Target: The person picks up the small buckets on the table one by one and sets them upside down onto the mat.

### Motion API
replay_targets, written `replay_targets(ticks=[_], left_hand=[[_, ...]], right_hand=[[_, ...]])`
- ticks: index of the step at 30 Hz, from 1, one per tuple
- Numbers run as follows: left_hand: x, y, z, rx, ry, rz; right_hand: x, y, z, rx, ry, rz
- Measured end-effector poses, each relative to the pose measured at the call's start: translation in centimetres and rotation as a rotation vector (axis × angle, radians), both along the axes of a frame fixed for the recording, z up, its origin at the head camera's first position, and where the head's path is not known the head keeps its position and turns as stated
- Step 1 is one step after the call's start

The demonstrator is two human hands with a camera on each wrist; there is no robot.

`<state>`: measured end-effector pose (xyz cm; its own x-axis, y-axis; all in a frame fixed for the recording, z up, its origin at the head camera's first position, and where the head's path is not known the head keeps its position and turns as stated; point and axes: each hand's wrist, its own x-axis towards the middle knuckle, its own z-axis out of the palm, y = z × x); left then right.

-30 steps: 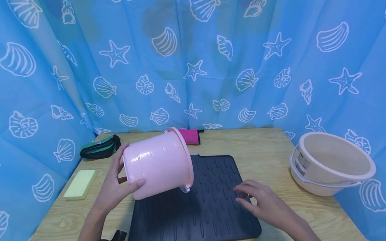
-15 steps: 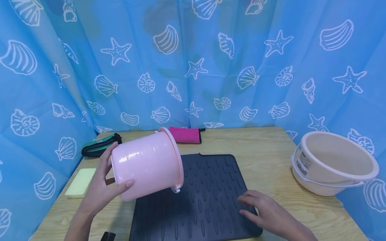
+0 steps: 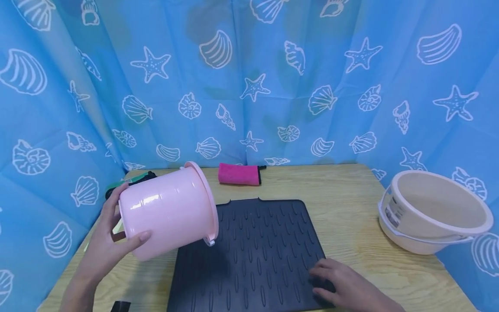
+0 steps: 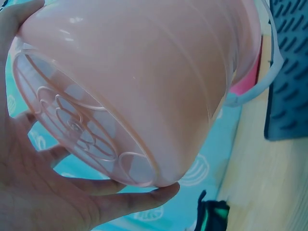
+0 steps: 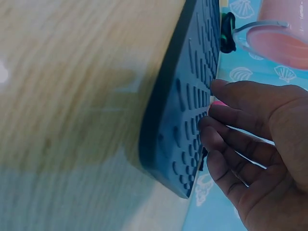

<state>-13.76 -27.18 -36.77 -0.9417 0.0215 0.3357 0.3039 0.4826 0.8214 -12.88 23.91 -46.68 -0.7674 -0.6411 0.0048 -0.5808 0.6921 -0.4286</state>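
Left grip (image 3: 99, 249): thumb and fingers spread wide round the base of the pink bucket (image 3: 165, 208), held on its side above the surface (image 3: 312, 182), mouth to the right, rim over the left part of the black mat (image 3: 257, 242). Right grip (image 3: 339, 279): fingers loosely bent, holding nothing, by the mat's near right corner; contact cannot be judged. Beyond the mat, a magenta bundle (image 3: 238, 174); far right, a beige bucket (image 3: 397, 212), handle lowered
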Motion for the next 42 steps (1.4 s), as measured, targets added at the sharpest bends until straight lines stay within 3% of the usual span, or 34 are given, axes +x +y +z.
replay_targets(ticks=[9,16,24,37,42], left_hand=[[0.7,-2.0,-0.1,-0.021,-0.028,0.048],[1.0,-3.7,0.2,-0.047,-0.05,0.084],[1.2,-5.1,0.1,-0.078,-0.095,0.098],[0.8,-6.6,1.1,-0.21,-0.077,0.088],[0.3,-6.4,1.2,-0.233,-0.099,0.049]], right_hand=[[0.2,0.0,-0.7,0.029,-0.118,-0.02],[0.2,0.1,-1.4,0.017,-0.093,0.017],[0.4,0.1,-1.8,0.024,-0.091,-0.001],[0.4,-0.1,-2.1,0.006,-0.062,0.016],[0.4,0.0,-2.0,0.025,-0.058,0.005]])
